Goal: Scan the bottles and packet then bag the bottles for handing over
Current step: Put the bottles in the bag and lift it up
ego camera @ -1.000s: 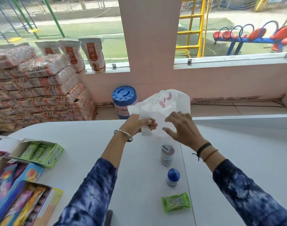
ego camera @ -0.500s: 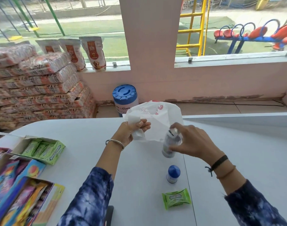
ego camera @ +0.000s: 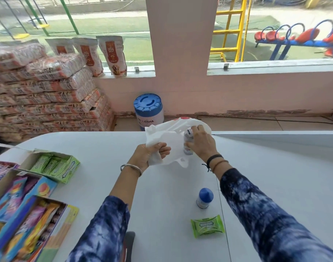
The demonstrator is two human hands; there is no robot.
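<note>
Bag (ego camera: 167, 137) showing white with red print. Bottle (ego camera: 204, 197): white body, blue cap. Packet (ego camera: 207, 226) showing bright green. Sleeves (ego camera: 271, 214) showing blue-white tie-dye. Counter (ego camera: 105, 148) appearing pale grey.

Bench (ego camera: 275, 176) layout: bag (ego camera: 167, 137) at far-centre edge, my left hand (ego camera: 150, 154) on its near-left side, my right hand (ego camera: 200, 143) at its mouth with one bottle (ego camera: 187, 140) partly inside. Second bottle (ego camera: 205, 198) stands upright nearer me, right of centre, between my forearms. Packet (ego camera: 207, 225) lies just in front of it, closest to me. Gum box (ego camera: 52, 165) sits left; candy boxes (ego camera: 24, 214) at near-left corner. Behind the bench, on the floor: tub (ego camera: 148, 110) centre, stacked sacks (ego camera: 48, 95) left. Pouches (ego camera: 97, 53) on the window ledge above the sacks.
</note>
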